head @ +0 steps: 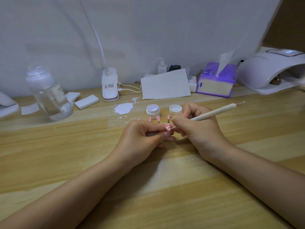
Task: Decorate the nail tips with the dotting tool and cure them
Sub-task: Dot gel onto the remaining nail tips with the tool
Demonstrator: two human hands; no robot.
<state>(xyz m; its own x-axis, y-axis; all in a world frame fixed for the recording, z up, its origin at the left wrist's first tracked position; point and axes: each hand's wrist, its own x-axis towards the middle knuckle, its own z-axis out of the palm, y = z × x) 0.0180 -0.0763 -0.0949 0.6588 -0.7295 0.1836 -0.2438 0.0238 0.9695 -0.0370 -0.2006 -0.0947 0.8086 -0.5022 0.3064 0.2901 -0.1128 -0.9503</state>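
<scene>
Left hand pinching a pink nail tip between thumb and forefinger, white dots already on it, held just above the wooden worktop near the middle of the scene. Right hand curled round the dotting tool, gripped like a pen, fine metal point touching the right edge of the held tip, cream handle slanting up and away to the right with a second small ball end at the far tip. Both forearms resting on the worktop, hands close together.

Just beyond the hands, a row of pink nail tips standing upright on thin stems, each dotted white. Right behind that row, a small open white jar and, to its right, its lid lying upside down, just beside the right hand's knuckles. Left of the jar, a white smear with flecks scattered round it.

Far right, a white curing lamp, arched, opening facing left. Left of it a purple tissue box with one tissue sticking up, then a white sheet of paper propped against a power strip. Far centre-left, a white clip lamp base with its cable. Far left, a clear pump bottle with white pads beside it.
</scene>
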